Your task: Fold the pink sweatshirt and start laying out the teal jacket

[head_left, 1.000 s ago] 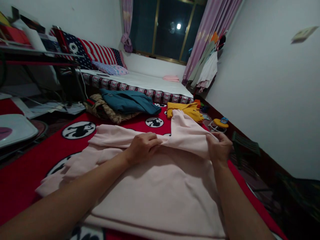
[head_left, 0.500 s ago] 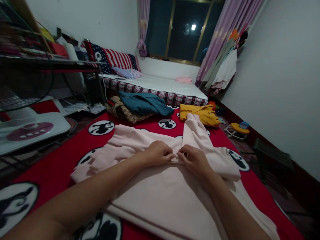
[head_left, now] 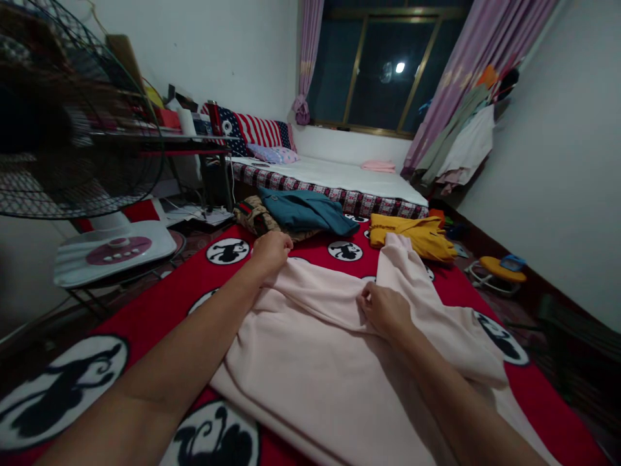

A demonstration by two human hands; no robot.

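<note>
A pale pink long-sleeved garment (head_left: 320, 375) lies spread over a red blanket (head_left: 160, 304) printed with black figures in white circles. At the garment's far left, my left hand (head_left: 272, 251) is closed on its cloth and lifts that part a little. My right hand (head_left: 385, 307) pinches the fabric near the middle, beside the sleeve (head_left: 400, 265) that points away from me. Between both hands the cloth runs in a loose, slightly stretched fold. My forearms cover parts of the garment's left and right sides.
Beyond the garment lie folded teal clothing (head_left: 305, 210) on a patterned brown piece (head_left: 255, 217), and folded yellow clothing (head_left: 412, 236). A fan (head_left: 116, 243) stands at the left, a yellow-topped stool (head_left: 502, 268) at the right. Behind is a bed (head_left: 330, 173) under a window.
My left hand has moved left and away from me, pulling the pink cloth with it. My right hand stays on the fabric near the middle. The view has shifted left.
</note>
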